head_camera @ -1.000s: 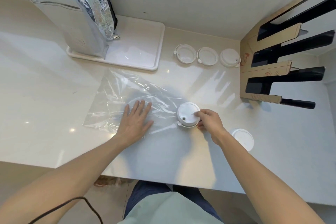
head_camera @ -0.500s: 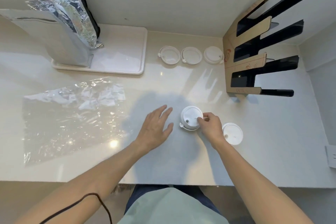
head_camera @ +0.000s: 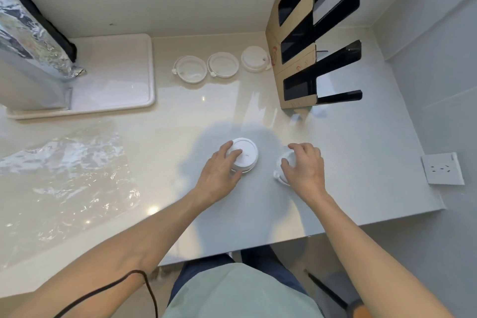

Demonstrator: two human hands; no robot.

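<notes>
A white round cup lid (head_camera: pixel 245 155) lies on the pale countertop (head_camera: pixel 232 111) near its front middle. My left hand (head_camera: pixel 219 173) grips this lid from the left, thumb and fingers curled over its edge. To its right a second white lid (head_camera: pixel 281 168) lies mostly hidden under my right hand (head_camera: pixel 304 168), whose curled fingers close around it. A crinkled clear plastic sheet (head_camera: pixel 67 175) lies flat on the counter at the left, apart from both hands.
Three more white lids (head_camera: pixel 222 64) stand in a row at the back. A white tray (head_camera: pixel 124 77) with foil bags (head_camera: pixel 28 41) sits back left. A cardboard and black rack (head_camera: pixel 304 41) stands back right. A wall socket (head_camera: pixel 441 168) is at the right.
My left hand left the plastic sheet and moved right onto the first lid. My right hand let that lid go and moved right onto the second lid. The view shifted right.
</notes>
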